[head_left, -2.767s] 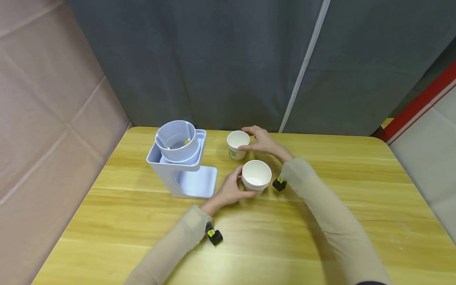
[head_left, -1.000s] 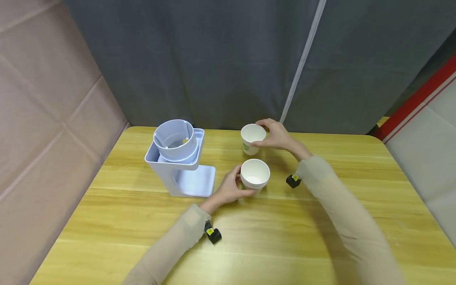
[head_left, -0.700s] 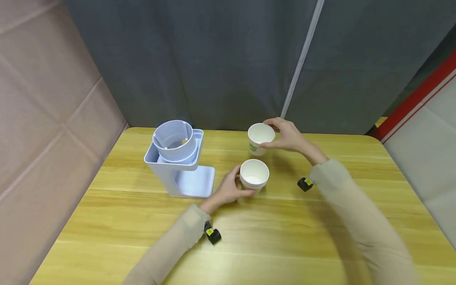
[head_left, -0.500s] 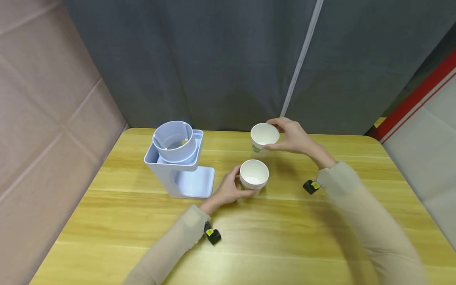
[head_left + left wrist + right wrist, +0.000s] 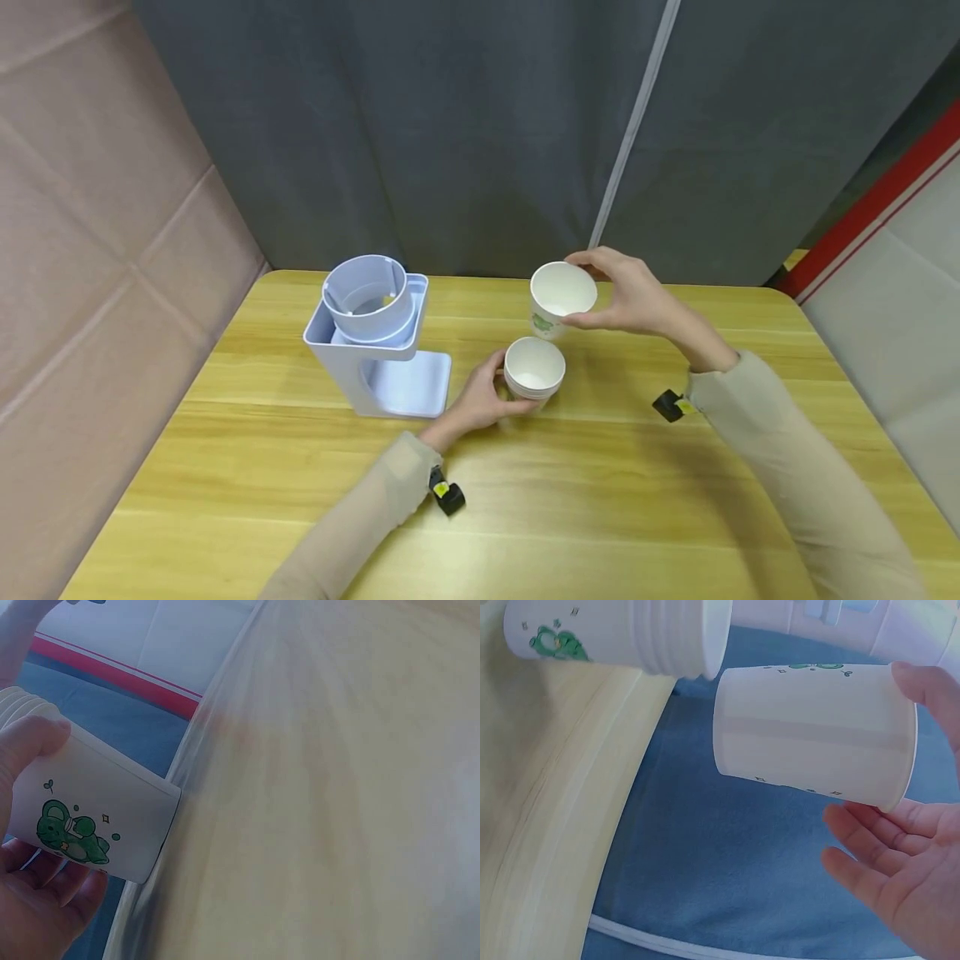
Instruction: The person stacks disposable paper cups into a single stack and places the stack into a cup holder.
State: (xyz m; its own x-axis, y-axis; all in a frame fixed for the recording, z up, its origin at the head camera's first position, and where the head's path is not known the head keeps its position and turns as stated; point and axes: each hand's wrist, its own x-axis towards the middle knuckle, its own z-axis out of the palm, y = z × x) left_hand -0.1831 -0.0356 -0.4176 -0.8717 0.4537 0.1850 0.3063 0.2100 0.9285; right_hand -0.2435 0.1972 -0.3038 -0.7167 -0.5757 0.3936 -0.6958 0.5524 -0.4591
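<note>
My left hand (image 5: 483, 396) grips a stack of nested white paper cups (image 5: 535, 367) standing upright on the table. In the left wrist view the stack (image 5: 112, 795) has a green cartoon animal printed on its side, and my thumb lies near its rims. My right hand (image 5: 630, 296) pinches a single white paper cup (image 5: 562, 292) by its rim, between thumb and fingers. The right wrist view shows this cup (image 5: 810, 735) clear of the table, its bottom end close to the rims of the stack (image 5: 585, 630). From the head its mouth faces up and looks bare inside.
A pale blue stand (image 5: 337, 367) with a round, open-topped container (image 5: 371, 300) on it is left of my left hand; its flat base plate (image 5: 412, 383) extends toward the cups. A dark grey curtain (image 5: 450, 142) hangs behind the wooden table (image 5: 600, 500).
My right hand has taken the single cup from beside the stand's right, carried it rightward and lifted it, now behind the stack and slightly right. My left hand has stayed on the stack.
</note>
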